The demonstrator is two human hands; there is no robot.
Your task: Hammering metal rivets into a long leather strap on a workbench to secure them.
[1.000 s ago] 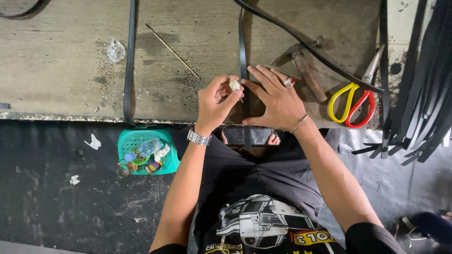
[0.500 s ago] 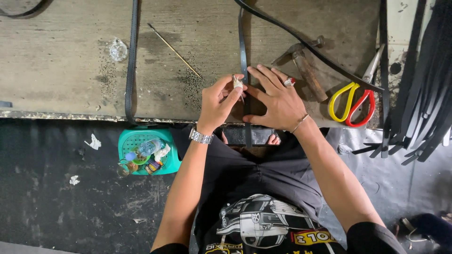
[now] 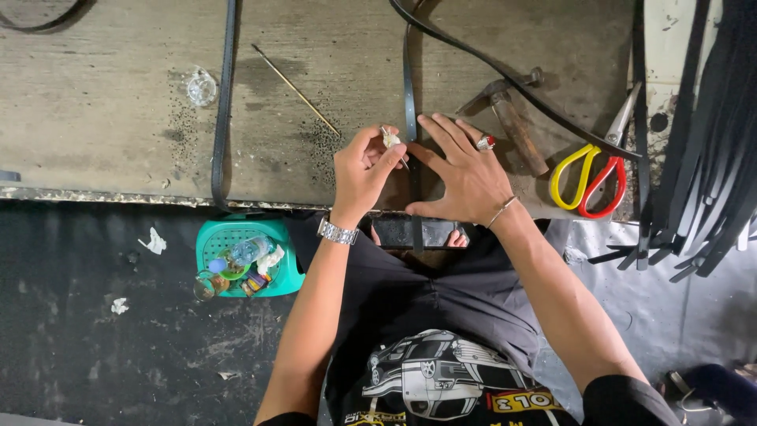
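Note:
A narrow black strap (image 3: 409, 95) lies across the worn wooden bench (image 3: 95, 118), running from the far side toward me. My right hand (image 3: 461, 170), wearing a ring and a thin bracelet, rests flat on the bench with fingers spread, pressing the strap down. My left hand (image 3: 363, 170), with a metal watch at the wrist, pinches a small whitish piece (image 3: 390, 140) with a thin metal tool just left of the strap, above the bench surface.
A wooden-handled hammer (image 3: 512, 118), yellow-and-red scissors (image 3: 590, 173) and a thin stick (image 3: 296, 91) lie on the bench. Another black strap (image 3: 225, 102) hangs over the edge at left. A bundle of black straps (image 3: 710, 158) sits at right. A green basket (image 3: 236, 256) stands on the floor.
My left hand shifted slightly, bringing the small whitish piece a little closer to the strap. My right hand stays flat on the strap.

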